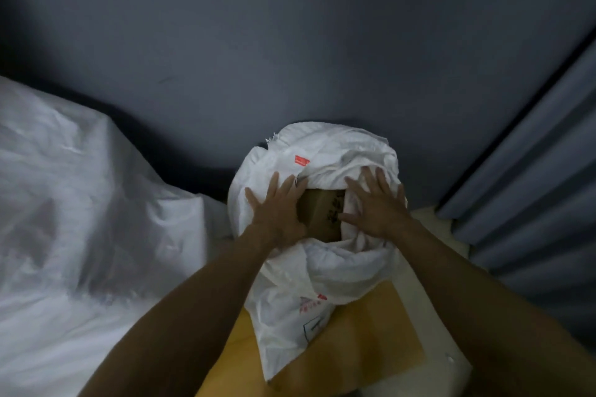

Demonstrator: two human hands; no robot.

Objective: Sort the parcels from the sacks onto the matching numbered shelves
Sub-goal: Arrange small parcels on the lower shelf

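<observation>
Cardboard parcel [322,213]: in mouth of white woven sack [322,267], btwn left hand [277,213] & right hand [377,206], both spread flat on sack cloth. Prob. stiff, light; grip opp. edges.

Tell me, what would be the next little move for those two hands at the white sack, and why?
Probably curl both hands round the brown box and lift it out. The left hand and right hand lie open and flat on the white sack, spreading its mouth; the box shows between them, not yet gripped.
</observation>
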